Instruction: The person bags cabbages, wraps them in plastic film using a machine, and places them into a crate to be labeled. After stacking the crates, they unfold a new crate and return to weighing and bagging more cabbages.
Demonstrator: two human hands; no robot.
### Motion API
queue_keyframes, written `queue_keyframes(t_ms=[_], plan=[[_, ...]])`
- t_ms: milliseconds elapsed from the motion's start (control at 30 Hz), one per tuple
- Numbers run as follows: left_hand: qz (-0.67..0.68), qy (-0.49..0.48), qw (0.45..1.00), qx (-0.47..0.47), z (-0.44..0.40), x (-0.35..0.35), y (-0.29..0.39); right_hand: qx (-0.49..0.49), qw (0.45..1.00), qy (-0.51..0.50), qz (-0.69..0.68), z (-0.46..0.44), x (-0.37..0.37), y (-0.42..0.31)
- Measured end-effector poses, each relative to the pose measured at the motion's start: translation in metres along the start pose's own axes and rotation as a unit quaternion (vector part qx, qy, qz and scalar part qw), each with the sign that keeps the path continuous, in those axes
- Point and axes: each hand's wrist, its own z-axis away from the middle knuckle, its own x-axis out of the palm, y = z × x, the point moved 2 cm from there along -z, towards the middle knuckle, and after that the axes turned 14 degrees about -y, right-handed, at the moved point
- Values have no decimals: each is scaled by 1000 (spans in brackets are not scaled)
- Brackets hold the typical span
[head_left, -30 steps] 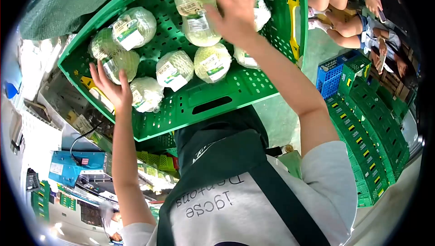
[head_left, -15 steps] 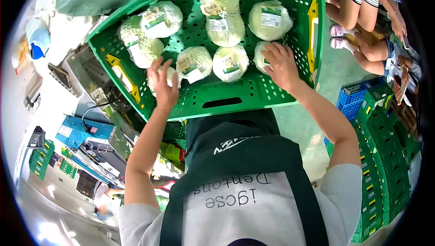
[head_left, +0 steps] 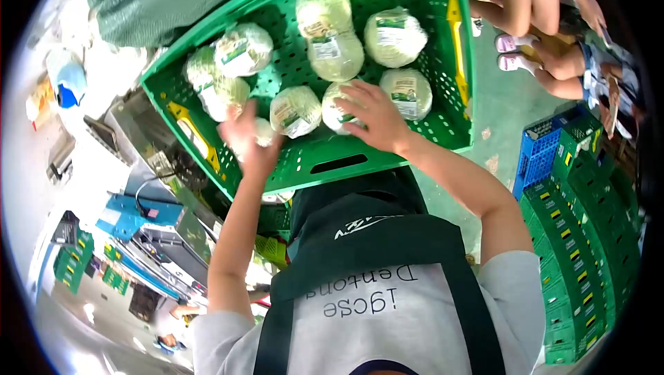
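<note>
Several round pale-green cabbages, wrapped in clear film with paper labels, lie in a large green crate (head_left: 408,141). My right hand (head_left: 377,118) curls its fingers over a front-row cabbage (head_left: 333,114), the thumb at its near side. Just right of it is another cabbage (head_left: 406,94), its label facing up. My left hand (head_left: 250,141), blurred by motion, is at a cabbage (head_left: 264,132) in the front left corner and partly hides it; its grip is unclear. Between the hands sits a labelled cabbage (head_left: 296,111). More cabbages, some against each other, fill the back rows.
Green mesh cloth (head_left: 159,5) hangs beyond the crate's far left side. Stacked green crates (head_left: 560,250) and a blue crate (head_left: 543,150) stand on the right. People sit at the upper right. A blue machine (head_left: 142,216) is to the left.
My right hand has moved left from the rightmost front cabbage to its neighbour, leaving the first one uncovered. My left hand stays at the corner cabbage, now blurred. The view has shifted slightly.
</note>
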Motion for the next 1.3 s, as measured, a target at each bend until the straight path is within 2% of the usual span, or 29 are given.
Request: queue_keyframes(t_ms=[33,67,100,133,167,200,233,267,300,333,367,400,467,533,600,667,767,900,933,967,1000,1033,1067,1100,1133,1167,1200,1267,1300], plan=[[25,119,991,-48,12,-9,-30,39,997,64,21,16,-27,-1],[-52,188,977,-87,15,-49,-18,75,988,129,44,29,-53,-3],[-17,216,968,-130,21,-65,-32,143,963,210,93,37,-73,-5],[25,220,955,-199,38,-63,-69,217,919,295,146,50,-94,-3],[48,157,948,-273,53,-61,-101,255,908,307,127,56,-98,8],[201,64,924,-320,46,-67,-105,257,892,356,106,59,-94,24],[444,42,839,-312,50,-41,-169,260,889,354,130,55,-81,52],[479,117,788,-368,37,-54,-117,293,871,372,133,54,-90,53],[521,104,775,-342,37,-26,-196,401,848,347,-17,54,-106,41],[504,101,787,-341,25,-18,-200,475,835,252,-119,42,-97,77],[479,91,808,-333,11,-14,-170,469,812,312,-151,47,-109,74],[464,78,823,-317,-1,-10,-149,480,796,299,-217,57,-117,77],[452,45,848,-273,-38,2,-102,456,805,295,-238,89,-120,66],[451,10,858,-245,-66,11,-58,465,789,307,-258,123,-136,33],[441,-22,872,-212,-83,15,-10,425,807,336,-236,167,-117,45],[426,-48,886,-175,-92,15,37,453,770,345,-288,228,-109,31],[405,-82,902,-122,-96,21,106,461,715,420,-315,324,-76,28],[374,-110,918,-73,-77,42,201,482,630,484,-369,466,-20,52],[365,-118,922,-57,-72,48,224,483,630,467,-389,508,-9,63],[346,-130,929,-33,-66,53,249,499,587,504,-391,549,-4,57],[310,-149,939,13,-62,55,266,517,561,522,-381,593,3,56],[243,-177,948,108,-59,54,283,532,531,539,-380,631,16,55],[108,-190,925,310,-66,57,297,567,501,535,-376,671,30,59],[207,-228,938,158,-47,77,362,557,476,530,-426,715,35,45],[313,-227,922,0,-11,90,449,568,454,549,-412,754,58,51],[344,-258,901,48,-7,118,498,596,399,578,-389,790,66,38],[299,-298,904,68,-16,145,536,607,362,599,-376,823,86,35],[265,-354,887,131,-27,207,609,605,297,636,-376,882,81,-11],[249,-376,873,186,4,216,670,608,272,656,-356,910,101,-12]])
